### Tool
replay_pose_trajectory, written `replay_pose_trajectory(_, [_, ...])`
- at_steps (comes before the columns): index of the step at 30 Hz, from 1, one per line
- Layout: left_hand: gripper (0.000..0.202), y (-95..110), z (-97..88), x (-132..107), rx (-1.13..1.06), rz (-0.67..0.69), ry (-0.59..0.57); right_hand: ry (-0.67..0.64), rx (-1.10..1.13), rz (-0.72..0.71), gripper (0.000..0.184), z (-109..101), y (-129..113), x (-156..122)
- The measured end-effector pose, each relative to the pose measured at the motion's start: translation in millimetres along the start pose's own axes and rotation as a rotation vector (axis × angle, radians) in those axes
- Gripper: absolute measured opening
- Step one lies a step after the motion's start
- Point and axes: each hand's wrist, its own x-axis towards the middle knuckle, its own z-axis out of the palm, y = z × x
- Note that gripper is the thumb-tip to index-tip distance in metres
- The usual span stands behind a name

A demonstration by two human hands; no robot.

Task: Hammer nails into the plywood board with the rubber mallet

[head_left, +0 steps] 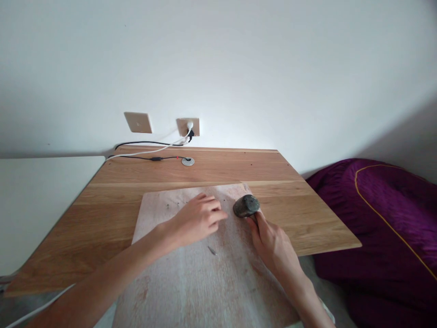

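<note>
My right hand (273,241) is wrapped round the handle of a mallet with a dark, rounded head (246,206). The mallet is over the far right part of a pale wooden board (191,282). Left of the mallet, my left hand (201,216) is over the board with its fingers bent together and the knuckles up. Whatever those fingers may pinch is hidden. Two small nails (173,205) stand in the board beyond my left wrist. A few loose nails (212,250) lie together on the board, nearer to me.
The board rests on a wooden table (303,209) against a white wall. Black and white cables (153,152) run along its back to a wall socket (188,127). A white surface (41,196) adjoins on the left. Purple cloth (375,228) covers something bulky at the right.
</note>
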Motion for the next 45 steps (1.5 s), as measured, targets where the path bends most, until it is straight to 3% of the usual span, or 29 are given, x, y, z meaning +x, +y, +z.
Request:
replay_pose_trajectory(3, [0.018, -19, 11.0, 28, -0.205, -0.234, 0.072, -0.018, 0.015, 0.010, 0.027, -3, -1, 0])
replay_pose_trajectory(7, [0.019, -34, 26.2, 47, -0.242, -0.358, -0.022, -0.044, 0.021, 0.026, 0.026, -6, -3, 1])
replay_pose_trajectory(11, [0.015, -36, 32.5, 47, -0.224, -0.384, -0.071, -0.041, 0.021, 0.033, 0.025, -5, -3, 0])
replay_pose_trajectory(22, [0.009, -38, 43.2, 42, -0.344, -0.484, 0.014, -0.031, -0.005, 0.023, 0.023, -4, -1, 1])
replay_pose_trajectory(29, [0.022, -35, 43.5, 41, -0.299, -0.411, 0.007, -0.031, 0.031, 0.029, 0.025, -3, -1, 1])
replay_pose_trajectory(37, [0.013, -29, 42.8, 41, -0.194, -0.337, 0.014, -0.044, 0.028, 0.036, 0.025, -4, -2, 0])
replay_pose_trajectory(45, [0.013, -25, 45.8, 41, -0.206, -0.448, 0.015, -0.034, 0.116, 0.005, 0.031, -5, 3, 5])
